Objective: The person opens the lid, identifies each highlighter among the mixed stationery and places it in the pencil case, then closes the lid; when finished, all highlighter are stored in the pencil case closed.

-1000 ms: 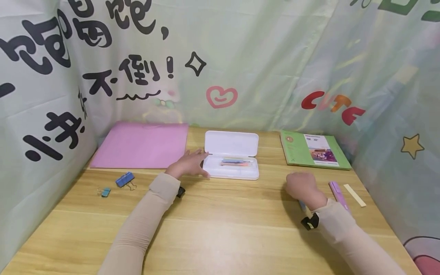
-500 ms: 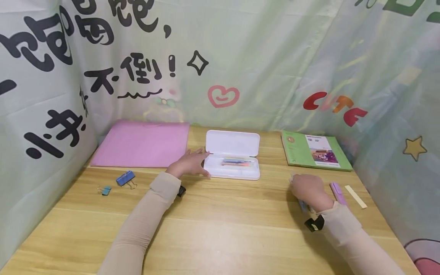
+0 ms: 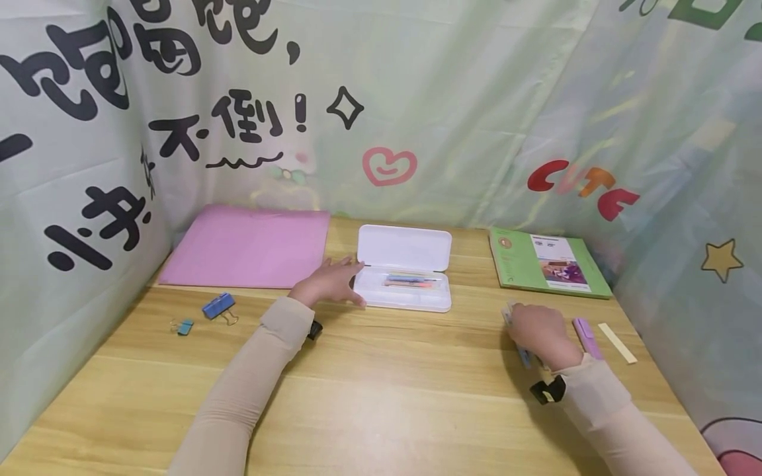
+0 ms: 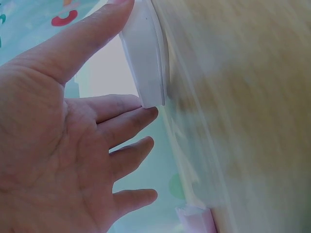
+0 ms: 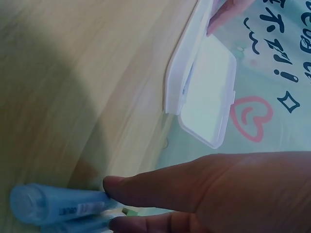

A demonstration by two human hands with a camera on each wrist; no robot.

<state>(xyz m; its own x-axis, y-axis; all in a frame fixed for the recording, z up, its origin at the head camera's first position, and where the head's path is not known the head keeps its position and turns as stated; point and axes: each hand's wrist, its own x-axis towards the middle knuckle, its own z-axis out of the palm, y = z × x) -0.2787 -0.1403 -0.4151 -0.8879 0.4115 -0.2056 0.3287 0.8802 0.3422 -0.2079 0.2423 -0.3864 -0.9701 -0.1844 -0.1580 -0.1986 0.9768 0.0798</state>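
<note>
"Which way does the blue pen point(image 5: 63, 206) lie?"
"Roughly front to back, slightly aslant, at the table's point(image 3: 369, 396) right side; the right hand point(image 3: 540, 334) pinches it between thumb and finger."
"And the left hand point(image 3: 324, 284)?"
"Fingers spread, touching the left end of the open white pencil case point(image 3: 417, 307), long axis left to right."
</note>
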